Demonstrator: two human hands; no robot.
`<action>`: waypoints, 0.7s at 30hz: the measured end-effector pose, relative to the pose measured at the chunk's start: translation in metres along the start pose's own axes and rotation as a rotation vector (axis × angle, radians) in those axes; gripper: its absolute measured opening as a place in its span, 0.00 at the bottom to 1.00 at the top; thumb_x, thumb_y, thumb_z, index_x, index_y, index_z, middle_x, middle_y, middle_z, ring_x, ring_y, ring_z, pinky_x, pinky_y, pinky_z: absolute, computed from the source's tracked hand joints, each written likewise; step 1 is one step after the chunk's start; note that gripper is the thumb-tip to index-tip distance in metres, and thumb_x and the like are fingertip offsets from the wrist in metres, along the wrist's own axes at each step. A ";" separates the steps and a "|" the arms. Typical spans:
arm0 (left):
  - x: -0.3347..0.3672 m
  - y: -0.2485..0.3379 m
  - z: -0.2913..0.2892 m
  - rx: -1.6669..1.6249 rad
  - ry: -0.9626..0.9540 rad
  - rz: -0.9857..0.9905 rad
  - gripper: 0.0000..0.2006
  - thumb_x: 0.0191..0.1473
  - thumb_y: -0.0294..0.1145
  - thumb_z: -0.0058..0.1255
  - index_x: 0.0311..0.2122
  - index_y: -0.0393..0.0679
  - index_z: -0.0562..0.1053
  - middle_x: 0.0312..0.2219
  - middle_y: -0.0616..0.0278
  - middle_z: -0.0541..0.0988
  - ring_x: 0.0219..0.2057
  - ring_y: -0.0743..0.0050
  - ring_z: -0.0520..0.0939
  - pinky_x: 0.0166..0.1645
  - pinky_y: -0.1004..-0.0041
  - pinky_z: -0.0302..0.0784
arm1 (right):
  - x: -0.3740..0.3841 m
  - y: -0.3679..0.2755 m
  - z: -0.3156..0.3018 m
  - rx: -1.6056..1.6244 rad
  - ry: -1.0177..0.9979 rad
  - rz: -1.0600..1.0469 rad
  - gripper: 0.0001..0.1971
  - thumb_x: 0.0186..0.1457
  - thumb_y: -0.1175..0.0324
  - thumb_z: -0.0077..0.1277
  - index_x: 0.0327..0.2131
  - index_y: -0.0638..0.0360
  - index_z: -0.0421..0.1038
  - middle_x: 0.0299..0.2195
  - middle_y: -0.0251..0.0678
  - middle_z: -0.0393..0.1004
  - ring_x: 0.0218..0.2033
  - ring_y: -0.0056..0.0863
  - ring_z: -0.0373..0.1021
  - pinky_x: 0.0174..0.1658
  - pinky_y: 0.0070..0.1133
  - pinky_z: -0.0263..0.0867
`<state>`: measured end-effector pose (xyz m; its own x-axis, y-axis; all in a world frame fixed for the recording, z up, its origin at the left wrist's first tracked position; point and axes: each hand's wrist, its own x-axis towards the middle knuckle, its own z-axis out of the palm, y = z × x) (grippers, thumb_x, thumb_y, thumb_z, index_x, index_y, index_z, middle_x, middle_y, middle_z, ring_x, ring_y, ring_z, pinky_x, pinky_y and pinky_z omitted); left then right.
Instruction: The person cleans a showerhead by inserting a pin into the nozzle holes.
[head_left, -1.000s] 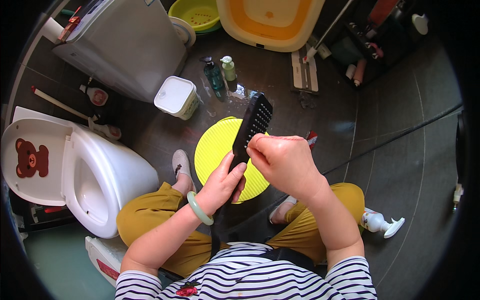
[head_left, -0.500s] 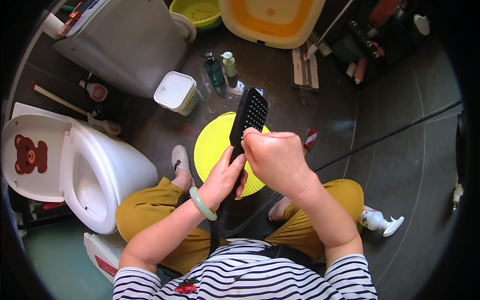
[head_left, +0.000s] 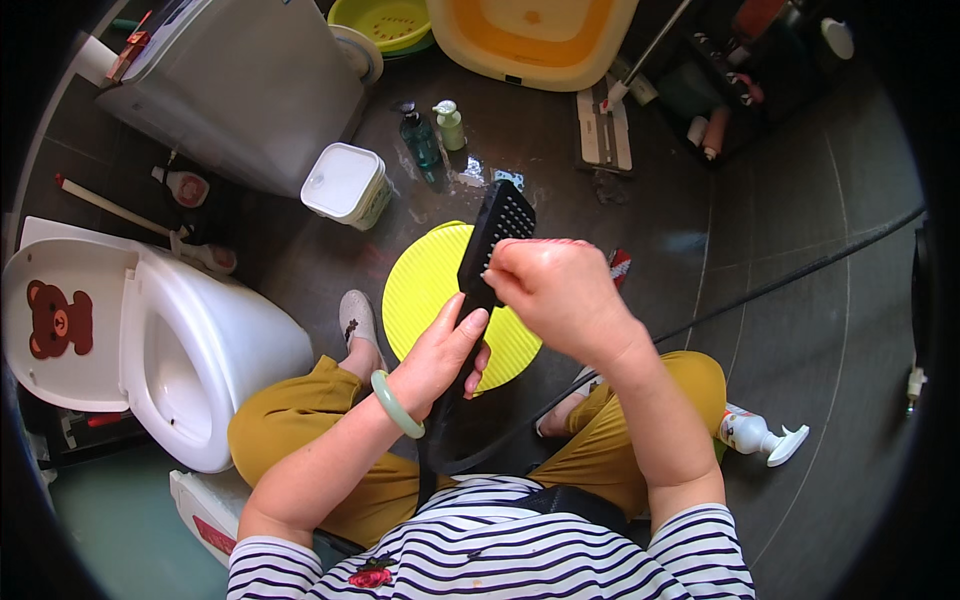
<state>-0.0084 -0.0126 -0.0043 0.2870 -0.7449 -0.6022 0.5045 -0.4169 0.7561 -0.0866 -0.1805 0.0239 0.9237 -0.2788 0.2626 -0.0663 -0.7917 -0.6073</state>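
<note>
Head view, from the lap outward: a striped shirt (head_left: 520, 560) and mustard trousers (head_left: 295, 415) lie nearest, with a white spray bottle (head_left: 752, 435) tipped over beside the right knee. The left hand (head_left: 443, 352), a pale green bangle (head_left: 396, 405) at its wrist, is wrapped around the handle of a black shower head (head_left: 485, 235), thumb along the near side. The shower head is held up at a slant between the knees, nozzles turned to the right. The right hand (head_left: 560, 290) is curled into a loose fist with its fingertips at the nozzle face; whether they pinch anything I cannot tell. A black hose (head_left: 800, 268) runs off toward the right.

Below the hands, a ribbed yellow-green disc (head_left: 425, 290) sits on the dark floor, a light shoe (head_left: 357, 318) just left of it. To the left stands a white toilet (head_left: 240, 330), lid raised. Farther off are a white-lidded tub (head_left: 345, 185), a dark teal pump bottle (head_left: 418, 138) and a pale green pump bottle (head_left: 449, 128) side by side, a flat mop (head_left: 603, 130), and an orange-and-cream basin (head_left: 530, 45).
</note>
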 end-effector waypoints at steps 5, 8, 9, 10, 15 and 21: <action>-0.008 0.013 0.002 -0.185 -0.084 -0.091 0.20 0.65 0.53 0.37 0.53 0.50 0.57 0.22 0.65 0.70 0.15 0.80 0.70 0.22 0.79 0.70 | 0.000 0.017 -0.030 0.329 0.080 0.181 0.04 0.55 0.74 0.54 0.30 0.66 0.74 0.18 0.30 0.69 0.16 0.12 0.65 0.20 0.15 0.60; -0.013 0.016 0.002 -0.283 -0.195 -0.107 0.20 0.65 0.53 0.36 0.53 0.52 0.56 0.24 0.64 0.70 0.16 0.79 0.70 0.24 0.78 0.71 | 0.001 0.008 -0.016 0.399 0.030 0.175 0.06 0.54 0.70 0.55 0.30 0.62 0.75 0.22 0.41 0.75 0.20 0.31 0.73 0.27 0.24 0.67; -0.013 0.015 0.002 -0.282 -0.196 -0.108 0.20 0.65 0.53 0.36 0.53 0.52 0.56 0.24 0.64 0.70 0.16 0.79 0.70 0.24 0.78 0.71 | 0.000 0.004 -0.014 0.417 -0.003 0.214 0.06 0.54 0.69 0.54 0.31 0.62 0.75 0.23 0.41 0.75 0.21 0.32 0.73 0.27 0.23 0.67; -0.014 0.015 0.002 -0.298 -0.213 -0.106 0.19 0.66 0.53 0.35 0.53 0.52 0.56 0.24 0.64 0.70 0.16 0.79 0.70 0.24 0.78 0.72 | 0.001 0.004 -0.015 0.456 -0.023 0.237 0.06 0.54 0.69 0.54 0.31 0.61 0.75 0.23 0.41 0.75 0.21 0.32 0.73 0.27 0.24 0.68; -0.015 0.014 -0.002 -0.344 -0.276 -0.091 0.19 0.66 0.53 0.34 0.54 0.53 0.56 0.24 0.64 0.70 0.16 0.78 0.70 0.24 0.77 0.72 | -0.001 0.006 -0.011 0.410 -0.039 0.229 0.06 0.54 0.68 0.55 0.31 0.60 0.76 0.24 0.41 0.76 0.24 0.34 0.74 0.29 0.25 0.68; -0.014 0.012 -0.005 -0.353 -0.290 -0.114 0.21 0.65 0.54 0.35 0.56 0.54 0.55 0.24 0.64 0.69 0.16 0.78 0.70 0.24 0.77 0.72 | -0.002 0.007 -0.009 0.329 0.033 0.051 0.04 0.55 0.73 0.56 0.31 0.65 0.75 0.19 0.33 0.73 0.18 0.14 0.68 0.23 0.15 0.63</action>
<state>-0.0021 -0.0047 0.0115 -0.0005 -0.8404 -0.5419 0.7802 -0.3393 0.5255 -0.0920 -0.1902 0.0264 0.9094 -0.3348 0.2466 0.0184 -0.5601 -0.8282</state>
